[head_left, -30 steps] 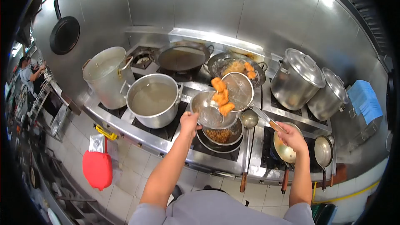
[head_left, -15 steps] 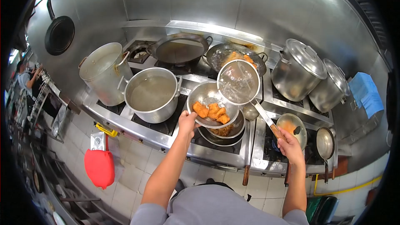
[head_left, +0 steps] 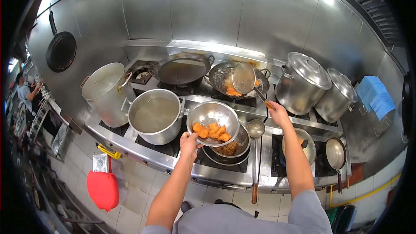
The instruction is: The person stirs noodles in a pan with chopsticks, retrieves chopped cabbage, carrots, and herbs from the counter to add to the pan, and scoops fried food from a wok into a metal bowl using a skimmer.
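My left hand (head_left: pixel 189 144) grips the rim of a metal colander (head_left: pixel 212 112) with several orange-brown fried pieces (head_left: pixel 211 131) inside. The colander is held over a pan with dark brown crumbs (head_left: pixel 228 148) on the stove. My right hand (head_left: pixel 277 113) is closed around the wooden handle of a wire-mesh skimmer (head_left: pixel 244 77). Its round mesh sits over the right-rear wok (head_left: pixel 220 74), where bubbling oil holds more orange fried pieces (head_left: pixel 233 91), partly hidden by the mesh.
Two large pots stand on the left, a tall pot (head_left: pixel 104 87) and a wide pot (head_left: pixel 154 119) of cloudy liquid. A second wok (head_left: pixel 182 70) is behind. Lidded pots (head_left: pixel 302 82) stand right. A ladle (head_left: pixel 256 129) and small pans (head_left: pixel 336 154) lie near the front. Another person (head_left: pixel 25 93) is far left.
My right hand has reached forward, carrying the skimmer from above the colander to the rear wok. The left hand still holds the colander with the fried pieces.
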Tool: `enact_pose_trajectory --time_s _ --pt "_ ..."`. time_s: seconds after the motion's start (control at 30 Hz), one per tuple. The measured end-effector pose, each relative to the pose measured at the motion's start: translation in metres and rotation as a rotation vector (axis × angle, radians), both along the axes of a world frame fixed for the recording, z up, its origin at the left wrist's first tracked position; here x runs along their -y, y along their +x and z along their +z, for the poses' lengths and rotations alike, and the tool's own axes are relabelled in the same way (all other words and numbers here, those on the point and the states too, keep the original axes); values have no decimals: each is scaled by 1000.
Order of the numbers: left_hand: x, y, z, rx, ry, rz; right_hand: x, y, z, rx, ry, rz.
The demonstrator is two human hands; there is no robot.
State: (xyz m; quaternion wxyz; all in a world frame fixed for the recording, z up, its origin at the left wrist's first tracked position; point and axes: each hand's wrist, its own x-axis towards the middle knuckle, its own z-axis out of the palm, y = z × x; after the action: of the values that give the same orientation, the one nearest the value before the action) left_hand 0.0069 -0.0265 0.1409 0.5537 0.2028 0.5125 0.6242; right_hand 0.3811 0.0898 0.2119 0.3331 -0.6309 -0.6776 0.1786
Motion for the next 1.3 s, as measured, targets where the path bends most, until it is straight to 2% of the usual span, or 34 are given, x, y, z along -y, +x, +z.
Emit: enact_pose_trajectory --time_s 0.07,0.13,0.3,0.67,0.73,0.87,0.93,1.1,1.2,1.3 --pt "1 0 5 -7 -3 -3 -9 7 5 70 69 42" --pt "2 -2 4 -14 6 -1 -12 16 17 -48 -28 93" --pt "1 -8 -5 -6 17 34 -9 50 47 -113 -224 50" --pt "-13 -1 -8 -30 3 75 -24 73 53 -79 -137 76" --pt "-15 1 -7 -37 1 80 -9 64 70 -81 -268 -27" --pt "-23 9 -8 -30 10 65 -23 66 54 -157 -304 -4" --pt "-29 14 -9 -29 24 62 -43 68 30 -257 -191 64" --pt "-33 17 -14 -36 22 87 -45 72 18 -300 -149 -12" --pt "-36 17 -15 -23 21 81 -49 76 12 -320 -210 -39" --pt "-36 18 -12 -16 23 96 -28 73 33 -402 -338 -19"
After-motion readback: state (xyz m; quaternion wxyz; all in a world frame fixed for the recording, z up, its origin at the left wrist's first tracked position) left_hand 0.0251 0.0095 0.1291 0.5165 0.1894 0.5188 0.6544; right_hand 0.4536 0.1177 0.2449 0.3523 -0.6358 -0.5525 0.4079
